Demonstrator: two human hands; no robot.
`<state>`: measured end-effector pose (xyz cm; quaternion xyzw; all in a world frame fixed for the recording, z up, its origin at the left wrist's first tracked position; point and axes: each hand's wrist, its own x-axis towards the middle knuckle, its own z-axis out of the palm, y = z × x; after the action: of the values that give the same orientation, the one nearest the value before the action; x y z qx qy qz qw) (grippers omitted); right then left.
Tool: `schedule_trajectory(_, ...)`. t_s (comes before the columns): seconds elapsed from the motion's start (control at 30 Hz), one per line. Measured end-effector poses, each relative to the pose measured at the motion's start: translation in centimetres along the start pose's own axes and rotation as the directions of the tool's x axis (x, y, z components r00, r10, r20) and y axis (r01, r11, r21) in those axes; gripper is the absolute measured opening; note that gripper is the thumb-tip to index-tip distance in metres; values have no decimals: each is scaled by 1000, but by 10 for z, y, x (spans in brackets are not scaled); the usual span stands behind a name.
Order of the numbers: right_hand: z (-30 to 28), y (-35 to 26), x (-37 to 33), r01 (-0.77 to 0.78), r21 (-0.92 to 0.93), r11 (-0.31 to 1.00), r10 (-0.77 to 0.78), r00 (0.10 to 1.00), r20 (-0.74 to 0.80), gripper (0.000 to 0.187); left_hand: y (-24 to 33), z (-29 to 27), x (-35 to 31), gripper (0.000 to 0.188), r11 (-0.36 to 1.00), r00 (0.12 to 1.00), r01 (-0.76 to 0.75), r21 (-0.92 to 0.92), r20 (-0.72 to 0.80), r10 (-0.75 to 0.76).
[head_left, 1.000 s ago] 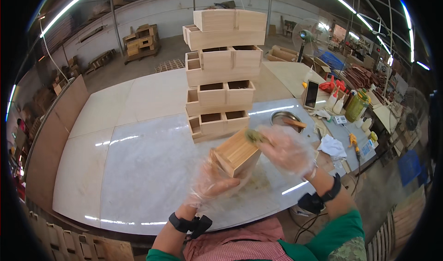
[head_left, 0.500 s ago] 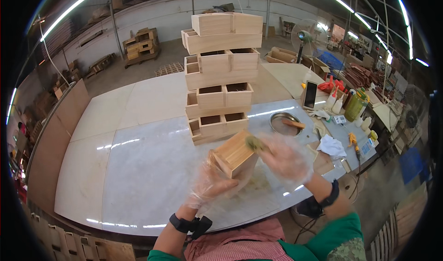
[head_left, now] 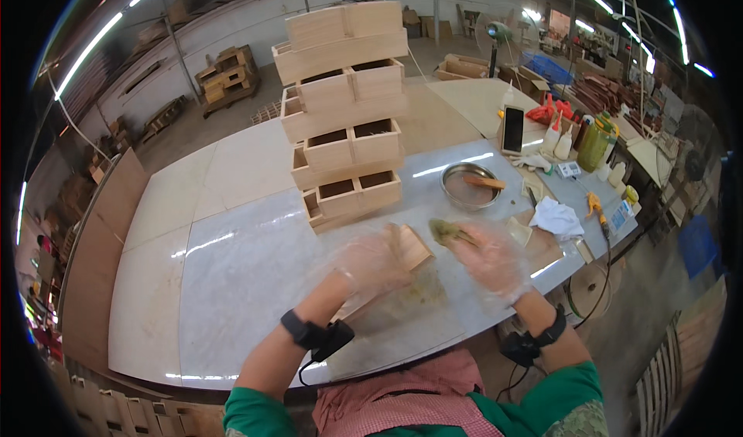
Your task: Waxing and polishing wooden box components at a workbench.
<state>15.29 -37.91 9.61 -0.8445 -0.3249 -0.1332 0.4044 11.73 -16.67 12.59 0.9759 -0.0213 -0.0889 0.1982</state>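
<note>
My left hand (head_left: 368,265), in a clear plastic glove and smeared by motion, grips a small wooden box (head_left: 412,247) tilted above the table. Its palm and fingers cover much of the box. In my right hand (head_left: 494,261), also gloved, a folded greenish cloth (head_left: 444,232) is pinched; it is apart from the box, just to its right. Beyond my hands rises a tall stack of pale wooden boxes (head_left: 354,93) with open compartments. A round metal bowl (head_left: 466,200) stands behind the cloth, an orange-brown wood strip (head_left: 486,182) across its rim.
At the right of the table (head_left: 240,282) lie a crumpled white cloth (head_left: 557,219), a yellow-handled corded tool (head_left: 594,203), a phone (head_left: 512,130) and white squeeze bottles (head_left: 551,138). A large yellow-green bottle (head_left: 594,149) stands behind. A wooden panel (head_left: 101,244) edges the left side.
My left hand has turned the box over and lowered it, covering more of it. The cloth has come off the box's face and moved slightly right. The whole view has shifted.
</note>
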Motion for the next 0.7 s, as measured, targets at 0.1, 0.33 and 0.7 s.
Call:
schedule_trajectory(0.1, 42, 25, 9, -23, 96, 995, 14, 996, 91, 25, -2, 24, 22, 59, 998, 1000, -11, 55, -14, 12)
schedule_trajectory(0.33, 101, 85, 8, -14, -80, 997, 33, 970, 240, 26, -34, 37, 12, 89, 993, 995, -9, 116, 101, -2)
schedule_trajectory(0.7, 157, 21, 0, 377, -33, 926, -348, 882, 317, 19, -142, 129, -88, 87, 690, 932, 19, -724, -236, -274)
